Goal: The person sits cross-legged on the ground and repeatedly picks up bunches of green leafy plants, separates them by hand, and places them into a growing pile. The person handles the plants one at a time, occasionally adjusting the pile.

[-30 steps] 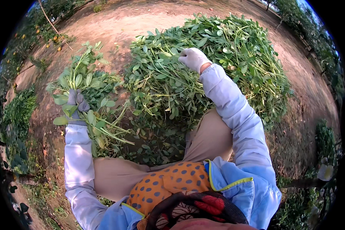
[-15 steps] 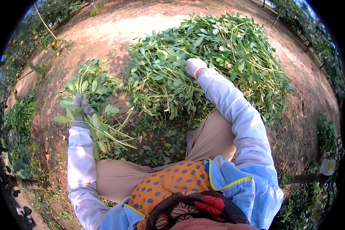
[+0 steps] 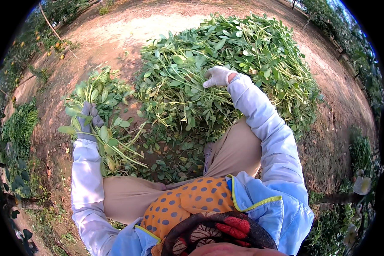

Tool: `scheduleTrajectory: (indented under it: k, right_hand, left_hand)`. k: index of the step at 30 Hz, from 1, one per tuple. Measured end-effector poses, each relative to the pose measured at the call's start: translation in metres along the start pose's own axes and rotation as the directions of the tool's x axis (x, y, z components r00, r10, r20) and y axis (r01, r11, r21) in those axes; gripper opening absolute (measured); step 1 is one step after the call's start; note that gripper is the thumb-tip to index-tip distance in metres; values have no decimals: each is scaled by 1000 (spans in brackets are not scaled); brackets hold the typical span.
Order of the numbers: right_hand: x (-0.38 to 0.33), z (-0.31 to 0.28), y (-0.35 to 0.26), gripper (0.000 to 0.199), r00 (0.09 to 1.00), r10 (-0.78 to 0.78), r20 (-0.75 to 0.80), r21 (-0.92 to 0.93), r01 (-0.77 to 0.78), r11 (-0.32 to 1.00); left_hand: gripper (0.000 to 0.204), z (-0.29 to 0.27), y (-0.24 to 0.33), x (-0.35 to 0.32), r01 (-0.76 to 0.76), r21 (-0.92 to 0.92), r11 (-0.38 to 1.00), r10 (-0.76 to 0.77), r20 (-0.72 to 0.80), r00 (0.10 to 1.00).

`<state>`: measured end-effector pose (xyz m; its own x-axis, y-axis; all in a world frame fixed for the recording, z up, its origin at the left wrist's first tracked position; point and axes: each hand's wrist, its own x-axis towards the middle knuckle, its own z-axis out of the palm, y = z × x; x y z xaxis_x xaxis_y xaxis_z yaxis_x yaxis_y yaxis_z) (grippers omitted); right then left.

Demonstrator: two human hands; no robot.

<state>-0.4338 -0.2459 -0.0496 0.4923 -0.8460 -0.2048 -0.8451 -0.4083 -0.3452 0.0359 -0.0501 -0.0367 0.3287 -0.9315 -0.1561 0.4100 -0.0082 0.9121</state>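
Note:
My left hand (image 3: 91,117), in a grey glove, is closed around a bunch of leafy green stems (image 3: 119,150). Leaves stick out above the fist, and bare stem ends trail to the right below it. Over the middle of a large heap of cut leafy greens (image 3: 251,51) is my right hand (image 3: 218,77), in a white glove. Its fingers curve toward the left, with a gap between thumb and fingers and no stem visible in them. Whether the fingertips touch the leaves under them I cannot tell.
A smaller pile of the same greens (image 3: 115,91) lies just beyond my left hand. Loose leaves (image 3: 175,160) litter the ground between my bent legs (image 3: 239,147). Bare brown soil (image 3: 158,25) stretches behind the heap. Trees with orange fruit (image 3: 57,45) stand far left.
My right hand has shifted slightly, and its fingers have loosened from a more closed shape. The left hand keeps its bunch and has barely moved.

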Motion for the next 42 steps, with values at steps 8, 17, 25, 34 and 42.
scheduleTrajectory:
  k: [8,17,25,34,42]
  right_hand:
    - [11,43,-39,45,944,24,-330,-183,-89,979]
    - [19,0,-18,50,949,113,-293,76,-94,993]
    - [-22,-40,-7,52,936,33,-350,284,73,956]
    - [-45,-55,-45,43,991,-137,6,588,107,802]
    - [-62,-46,-113,33,959,-283,7,817,158,555]
  left_hand:
    - [34,26,5,-13,-21,88,996,26,-52,998]
    - [33,6,2,-4,24,67,997,-24,-2,1000]
    - [33,18,3,-16,25,90,996,-20,-54,998]
    - [35,31,-2,-9,36,154,987,-31,-36,999]
    - [33,52,-5,-18,161,-60,985,-148,178,973]
